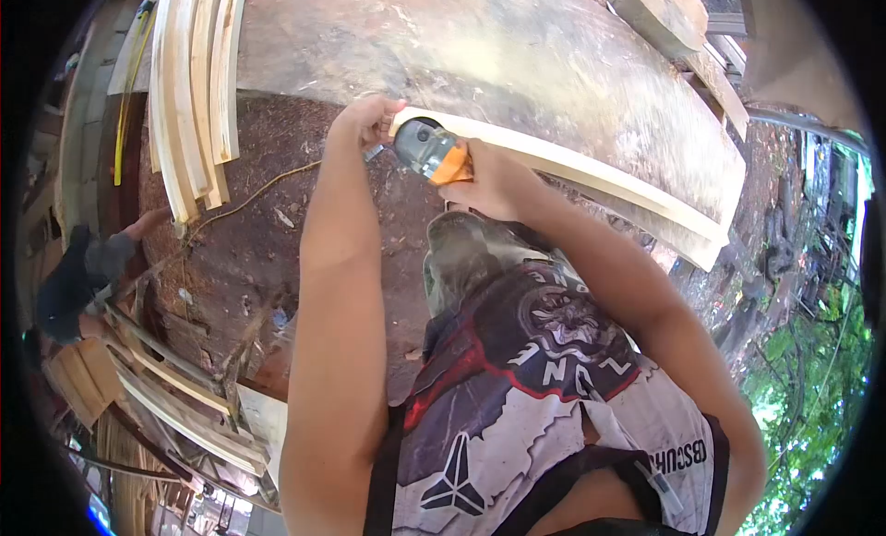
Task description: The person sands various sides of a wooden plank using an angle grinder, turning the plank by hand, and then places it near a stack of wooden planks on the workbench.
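A pale wooden plank (591, 167) lies along the near edge of the worktable, its left end by my left hand (373, 119). The fingers of that hand are curled at the plank's end, and their undersides are partly hidden. My right hand (494, 180) is wrapped around the orange rear of a power tool (426, 150) with a rounded grey front. The tool sits against the plank's near side, close to its left end. Its exact kind is unclear from this angle.
Long wooden strips (198, 84) overhang the table (369, 37) at left. A thick curved wood piece (660, 14) rests at the far right. A yellowish cord (254, 190) crosses above the dirt ground. Another person (78, 277) is at far left, near stacked boards (185, 416).
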Demonstrator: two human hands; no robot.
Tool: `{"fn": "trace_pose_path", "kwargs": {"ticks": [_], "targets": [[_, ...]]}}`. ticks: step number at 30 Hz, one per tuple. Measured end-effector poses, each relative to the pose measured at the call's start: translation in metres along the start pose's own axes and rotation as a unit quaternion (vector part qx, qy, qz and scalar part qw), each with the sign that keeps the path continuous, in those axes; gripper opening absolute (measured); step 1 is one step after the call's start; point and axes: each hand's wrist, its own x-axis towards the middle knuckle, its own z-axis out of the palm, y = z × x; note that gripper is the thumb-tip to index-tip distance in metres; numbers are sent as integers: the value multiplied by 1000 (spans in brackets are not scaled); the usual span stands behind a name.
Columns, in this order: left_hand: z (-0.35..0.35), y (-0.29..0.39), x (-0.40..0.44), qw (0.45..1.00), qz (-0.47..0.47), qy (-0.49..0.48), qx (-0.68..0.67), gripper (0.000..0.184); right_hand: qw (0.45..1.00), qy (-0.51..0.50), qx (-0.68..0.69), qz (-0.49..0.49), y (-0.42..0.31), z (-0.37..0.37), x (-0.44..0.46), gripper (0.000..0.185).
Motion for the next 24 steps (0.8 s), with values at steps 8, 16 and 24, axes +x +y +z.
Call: {"fn": "trace_pose_path", "kwargs": {"ticks": [8,16,24], "targets": [[12,-1,-10,999,24,42,-20,23,986,73,57,138,71,-35,-89,59],[30,8,-23,993,-4,118,-21,24,957,144,147,205,83,-60,-153,61],[66,-25,16,563,121,287,766,23,983,111,66,129,87,-21,-109,66]]}}
